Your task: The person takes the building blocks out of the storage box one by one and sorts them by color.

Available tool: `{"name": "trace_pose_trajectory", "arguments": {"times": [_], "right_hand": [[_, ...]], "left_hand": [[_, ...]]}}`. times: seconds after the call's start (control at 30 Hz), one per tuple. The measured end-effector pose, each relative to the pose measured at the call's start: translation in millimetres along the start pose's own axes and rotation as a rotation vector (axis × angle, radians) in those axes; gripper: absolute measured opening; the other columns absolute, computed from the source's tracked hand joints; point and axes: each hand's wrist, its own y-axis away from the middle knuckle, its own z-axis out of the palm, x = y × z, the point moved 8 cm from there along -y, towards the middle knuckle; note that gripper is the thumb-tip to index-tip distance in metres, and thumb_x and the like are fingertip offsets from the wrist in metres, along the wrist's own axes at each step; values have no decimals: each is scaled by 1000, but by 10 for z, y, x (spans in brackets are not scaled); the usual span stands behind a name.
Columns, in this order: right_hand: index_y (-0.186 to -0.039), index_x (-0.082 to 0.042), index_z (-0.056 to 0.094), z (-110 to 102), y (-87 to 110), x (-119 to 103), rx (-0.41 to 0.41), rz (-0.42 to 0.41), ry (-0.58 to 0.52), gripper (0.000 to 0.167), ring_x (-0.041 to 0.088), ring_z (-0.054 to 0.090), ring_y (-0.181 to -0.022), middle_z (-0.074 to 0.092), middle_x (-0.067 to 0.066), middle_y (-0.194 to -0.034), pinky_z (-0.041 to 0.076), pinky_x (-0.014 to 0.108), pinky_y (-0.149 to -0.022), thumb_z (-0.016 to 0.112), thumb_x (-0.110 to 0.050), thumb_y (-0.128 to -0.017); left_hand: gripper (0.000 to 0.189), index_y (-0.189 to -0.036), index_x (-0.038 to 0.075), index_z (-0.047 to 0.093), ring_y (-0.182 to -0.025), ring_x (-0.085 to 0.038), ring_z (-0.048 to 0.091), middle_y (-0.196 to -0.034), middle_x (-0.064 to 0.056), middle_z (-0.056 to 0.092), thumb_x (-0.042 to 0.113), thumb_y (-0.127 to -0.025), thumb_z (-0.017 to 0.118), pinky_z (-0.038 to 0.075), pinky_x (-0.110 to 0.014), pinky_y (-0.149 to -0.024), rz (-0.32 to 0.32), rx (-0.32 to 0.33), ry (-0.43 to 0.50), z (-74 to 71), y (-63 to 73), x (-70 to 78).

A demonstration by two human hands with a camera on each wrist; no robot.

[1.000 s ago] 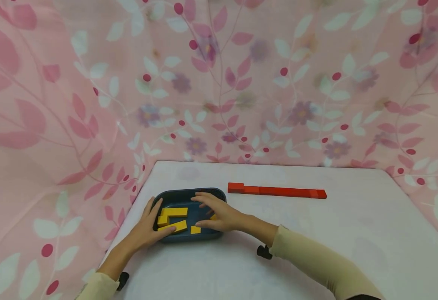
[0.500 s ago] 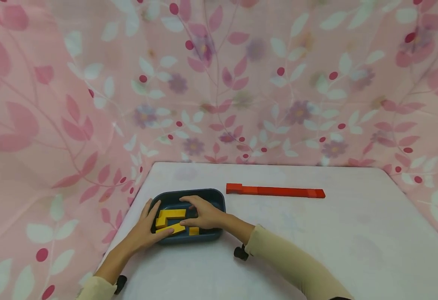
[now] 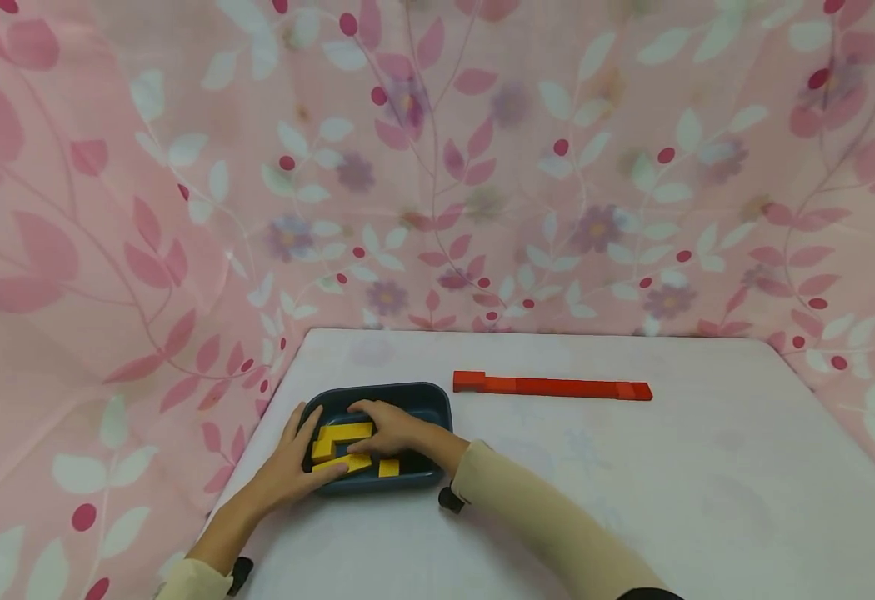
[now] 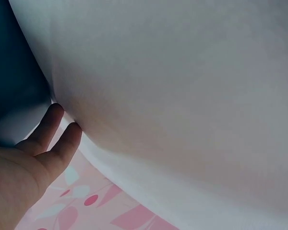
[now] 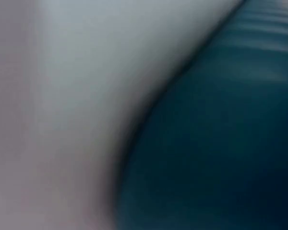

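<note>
A dark blue tray [image 3: 428, 398] stands at the left of the white table with several yellow blocks [image 3: 347, 432] inside. My left hand [image 3: 287, 468] holds the tray's near left corner, its thumb lying in over the front long yellow block. In the left wrist view, two fingers [image 4: 65, 146] reach down outside the tray wall. My right hand [image 3: 391, 429] is inside the tray, thumb and forefinger spread apart close over the yellow blocks. A small yellow block [image 3: 388, 468] lies just in front of it. The right wrist view shows only the blurred tray wall [image 5: 206, 143].
Red blocks [image 3: 565, 387] lie end to end in a long row at the back, right of the tray; the left end sits slightly higher. Pink floral cloth [image 3: 437, 167] hangs behind and to the left of the white table [image 3: 632, 483].
My right hand has moved left inside the tray, from its right side to over the yellow blocks. My left hand has stayed at the tray's corner.
</note>
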Motion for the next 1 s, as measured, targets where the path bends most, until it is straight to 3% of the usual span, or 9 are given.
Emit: {"name": "trace_pose_trajectory", "arguments": {"times": [0.13, 0.27, 0.53, 0.8, 1.0], "right_hand": [[-139, -17, 55, 7, -63, 32, 73, 25, 55, 55, 15, 60, -108, 62, 4, -127, 53, 27, -93, 71, -37, -91], [-131, -18, 63, 28, -100, 1, 135, 35, 165, 47, 9, 57, -94, 64, 0, -118, 51, 21, -81, 74, -36, -88], [-128, -21, 65, 147, -169, -18, 116, 100, 266, 52, 6, 53, -84, 60, -3, -113, 50, 18, -78, 76, -46, -84], [-124, -22, 66, 243, -147, -38, 95, 115, 285, 49, 6, 54, -83, 60, -3, -111, 50, 18, -75, 77, -46, -83], [-121, -22, 65, 151, -158, 7, 116, 123, 277, 50, 8, 53, -81, 60, -2, -111, 50, 19, -74, 77, -49, -82]], "left_hand": [[106, -160, 15, 15, -141, -55, 26, -165, -22, -2, 65, -82, 66, 33, -76, -103, 13, -8, 9, 19, -9, 24], [106, -160, 15, 14, -140, -55, 27, -164, -22, -2, 66, -82, 66, 34, -75, -102, 11, -11, -1, 9, -21, 31], [114, -160, 14, 7, -136, -57, 33, -164, -23, -1, 70, -80, 65, 40, -73, -98, -22, -9, -79, -40, 3, 16], [111, -159, 10, 11, -142, -56, 25, -166, -21, -2, 71, -82, 62, 32, -76, -102, 60, 44, -136, -17, -17, 115], [112, -159, 9, 13, -137, -56, 34, -165, -23, 5, 76, -81, 57, 35, -74, -103, 37, 41, -198, 12, -114, 169]]}}
